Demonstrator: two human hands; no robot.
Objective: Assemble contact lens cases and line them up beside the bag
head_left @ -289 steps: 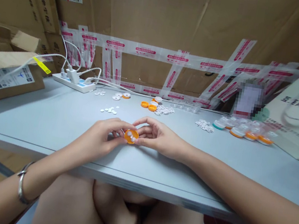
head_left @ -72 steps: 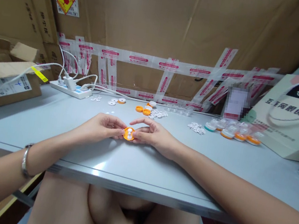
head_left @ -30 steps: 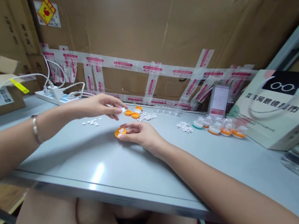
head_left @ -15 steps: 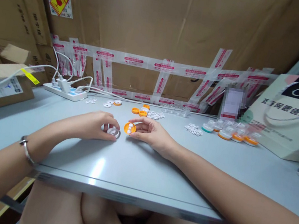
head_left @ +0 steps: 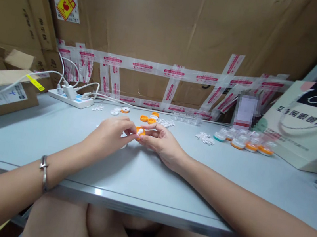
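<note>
My right hand [head_left: 164, 145] is closed around the edge of a small round orange cap [head_left: 142, 137], tilted up toward me just above the table. Inside the cap sit small white round pieces [head_left: 140, 131]. From the other side my left hand [head_left: 118, 132] reaches in, thumb and forefinger pinched together at the cap's left rim. What those fingertips hold, if anything, is hidden. Below my left hand, a white disc [head_left: 124, 146] lies on the table, mostly covered by the fingers.
Further back lie orange rings [head_left: 144, 118], white discs [head_left: 114, 113] and piles of small white parts [head_left: 204, 138]. Several clear-domed pieces with coloured bases [head_left: 238, 144] stand at right, before a paper bag [head_left: 304, 129]. A power strip [head_left: 73, 99] and carton [head_left: 5, 96] are at left.
My left hand has let go of the white disc, leaving it on the table, and has moved right to the orange cap. My right hand still holds the cap in nearly the same place.
</note>
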